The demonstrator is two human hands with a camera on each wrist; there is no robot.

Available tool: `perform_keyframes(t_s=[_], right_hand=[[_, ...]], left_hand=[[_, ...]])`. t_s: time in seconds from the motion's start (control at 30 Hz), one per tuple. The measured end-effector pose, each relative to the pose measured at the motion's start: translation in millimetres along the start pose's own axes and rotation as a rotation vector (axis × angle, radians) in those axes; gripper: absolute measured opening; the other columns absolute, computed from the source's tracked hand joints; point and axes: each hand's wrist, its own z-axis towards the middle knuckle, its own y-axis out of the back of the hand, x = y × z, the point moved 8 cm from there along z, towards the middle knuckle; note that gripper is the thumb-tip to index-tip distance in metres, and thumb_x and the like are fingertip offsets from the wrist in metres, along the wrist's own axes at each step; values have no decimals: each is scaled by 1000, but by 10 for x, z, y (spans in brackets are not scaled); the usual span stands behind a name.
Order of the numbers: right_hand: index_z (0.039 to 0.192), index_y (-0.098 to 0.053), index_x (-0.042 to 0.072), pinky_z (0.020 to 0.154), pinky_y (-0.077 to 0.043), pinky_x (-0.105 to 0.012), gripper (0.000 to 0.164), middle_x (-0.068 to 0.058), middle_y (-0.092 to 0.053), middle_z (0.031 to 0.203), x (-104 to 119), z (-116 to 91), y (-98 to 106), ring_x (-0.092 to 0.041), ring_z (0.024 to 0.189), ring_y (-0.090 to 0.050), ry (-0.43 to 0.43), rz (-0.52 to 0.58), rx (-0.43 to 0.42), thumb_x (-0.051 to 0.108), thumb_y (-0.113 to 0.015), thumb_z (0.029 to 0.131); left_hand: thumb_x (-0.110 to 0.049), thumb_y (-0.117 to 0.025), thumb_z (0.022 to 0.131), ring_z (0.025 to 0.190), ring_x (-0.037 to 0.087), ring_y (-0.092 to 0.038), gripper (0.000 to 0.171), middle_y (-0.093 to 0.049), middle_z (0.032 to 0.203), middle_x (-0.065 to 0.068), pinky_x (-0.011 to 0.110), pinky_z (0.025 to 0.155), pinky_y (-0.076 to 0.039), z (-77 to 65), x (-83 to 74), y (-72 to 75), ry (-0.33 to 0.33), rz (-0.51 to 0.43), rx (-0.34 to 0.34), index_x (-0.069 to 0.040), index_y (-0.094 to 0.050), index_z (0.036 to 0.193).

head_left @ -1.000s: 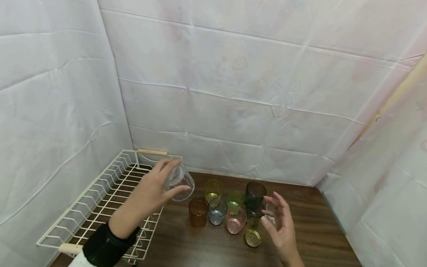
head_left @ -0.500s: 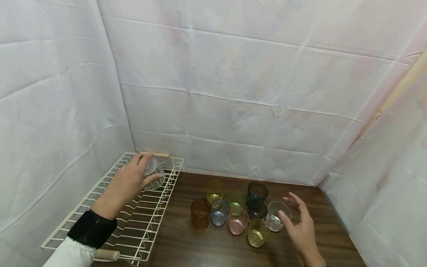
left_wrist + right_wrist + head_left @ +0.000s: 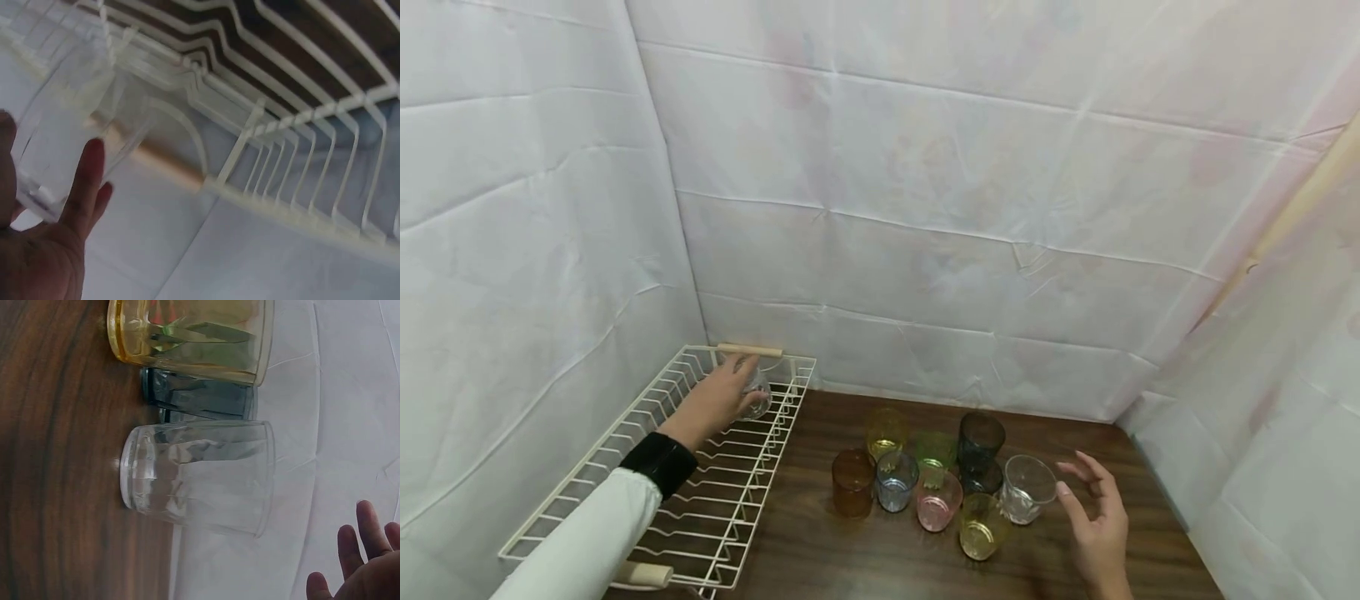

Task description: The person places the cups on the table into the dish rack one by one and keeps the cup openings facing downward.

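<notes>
Head view, items as found. My left hand (image 3: 711,404): fingers and thumb bent round one clear glass (image 3: 758,400), smooth-walled, its thick base toward my palm, over the far end of the dish rack (image 3: 597,447); contact with the wires cannot be told. Rack: pale coated wire, stepped ribs, pale wooden handle (image 3: 750,350) at the far end, another (image 3: 643,574) at the near end. My right hand (image 3: 1097,517): fingers parted and slightly bent, holding nothing, just beside a clear tumbler (image 3: 1028,490), upright, heavy-based, flaring to a thin rim.

Grouped with it, translucent: brown tumbler (image 3: 853,483), rear yellow tumbler (image 3: 887,432), blue-grey tumbler (image 3: 896,482), green tumbler (image 3: 936,450), pink tumbler (image 3: 938,502), front yellow tumbler (image 3: 981,529), dark smoky glassware (image 3: 981,437).

Table (image 3: 880,567): dark brown, wood-grained; one strip parts rack from brown tumbler, another lies right of my right hand. Creased white sheeting (image 3: 925,208) borders the back and both sides, close along the rack's left rim.
</notes>
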Motion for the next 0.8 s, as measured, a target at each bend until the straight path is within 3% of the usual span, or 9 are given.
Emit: perform_keyframes(t_s=[0.13,0.2,0.3,0.43,0.53,0.8], right_hand=[[148,-54,-4,104,-41,-11,50,14,-71,118,-36,-15,92,-1,121,-62,-23,5,-41,-10,-62,99],[146,-54,-7,103,-44,-10,47,15,-71,116,-28,-24,121,0,118,-64,12,18,-62,-12,-60,99],[141,-53,-17,99,-47,-10,41,10,-75,113,-8,-48,150,-2,113,-68,99,134,-96,-16,-54,100],[135,-47,-29,104,-50,-16,36,-4,-79,112,39,-79,153,-10,113,-72,286,379,-98,-20,-43,101],[133,-45,-32,109,-50,-20,35,-10,-78,113,48,-110,103,-15,115,-72,375,493,-53,-22,-39,100],[132,-44,-34,108,-52,-19,37,-12,-78,113,-2,-202,-5,-16,114,-73,381,550,-4,-27,-37,96]], left_hand=[[-39,-74,100,116,53,-67,80,-50,146,36,63,91,-60,97,-14,-191,-2,-20,-48,-6,-39,164],[-39,-75,100,110,52,-69,79,-52,144,36,62,87,-61,130,-16,-256,3,-33,-74,-8,-41,164],[-38,-75,99,110,53,-70,76,-53,146,37,63,86,-60,161,-6,-333,15,-44,-90,-10,-44,163],[-37,-71,102,122,56,-65,73,-48,153,38,65,94,-57,174,48,-423,50,-75,-65,-10,-42,164],[-38,-69,104,132,57,-59,73,-44,156,38,67,100,-54,166,103,-467,92,-90,-38,-11,-40,165],[-39,-69,105,138,62,-50,75,-38,155,45,70,106,-51,208,164,-546,179,-123,29,-13,-37,167]])
